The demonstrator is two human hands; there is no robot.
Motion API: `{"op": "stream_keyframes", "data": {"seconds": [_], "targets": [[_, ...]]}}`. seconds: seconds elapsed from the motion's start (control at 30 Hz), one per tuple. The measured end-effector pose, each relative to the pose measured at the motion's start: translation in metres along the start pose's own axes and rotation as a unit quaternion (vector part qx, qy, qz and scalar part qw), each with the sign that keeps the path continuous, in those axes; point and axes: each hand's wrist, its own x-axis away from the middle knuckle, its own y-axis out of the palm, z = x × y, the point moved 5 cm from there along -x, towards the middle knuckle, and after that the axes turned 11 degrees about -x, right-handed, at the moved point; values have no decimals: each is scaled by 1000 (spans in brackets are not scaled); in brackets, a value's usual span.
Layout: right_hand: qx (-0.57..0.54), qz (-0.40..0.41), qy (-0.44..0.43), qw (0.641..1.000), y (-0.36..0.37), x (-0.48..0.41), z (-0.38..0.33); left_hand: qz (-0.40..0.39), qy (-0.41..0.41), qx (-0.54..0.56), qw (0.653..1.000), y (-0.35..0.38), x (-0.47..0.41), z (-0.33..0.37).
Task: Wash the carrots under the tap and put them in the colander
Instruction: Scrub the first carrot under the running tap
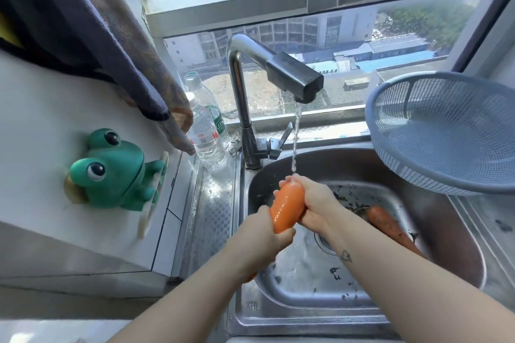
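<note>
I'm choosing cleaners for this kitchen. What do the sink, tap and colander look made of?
Sink: likely stainless steel, brushed grey with soft reflections.
Tap: metal, probably chromed, shiny neck mirroring surroundings.
Colander: seemingly plastic, matte blue-grey, moulded mesh.

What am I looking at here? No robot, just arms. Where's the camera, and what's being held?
No machine here: a person works with bare hands. The single picture comes from a wide-angle camera worn on their head, looking down, so the edges bend. The left hand and right hand both grip one carrot under water running from the tap, above the steel sink. A second carrot lies in the basin. The blue colander rests at the sink's right edge, nothing visible inside. A green frog and two plastic bottles sit at left.
</note>
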Motion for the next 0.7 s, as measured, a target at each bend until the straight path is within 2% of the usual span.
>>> {"op": "stream_keyframes", "data": {"seconds": [0.1,0.17,0.27,0.37,0.43,0.5,0.57,0.63,0.7], "targets": [[45,63,-32,997,-2,-1,-2,90,9,-161,983,-3,-1,-2],[43,83,-34,995,-3,-1,0,133,28,-191,972,-2,-1,-1],[26,52,-33,998,2,3,0,154,27,-150,976,3,-5,-5],[130,-9,-102,986,4,8,-11,132,43,-64,988,8,-13,0],[233,-41,-178,955,7,15,-24,96,72,14,993,9,-21,11],[364,-67,-259,892,10,22,-35,50,87,102,990,9,-29,22],[443,-95,-315,834,13,30,-38,20,98,190,977,8,-35,28],[466,-103,-347,807,13,31,-38,7,106,242,965,11,-37,31],[461,-83,-359,807,10,27,-39,29,94,224,970,16,-37,32]]}}
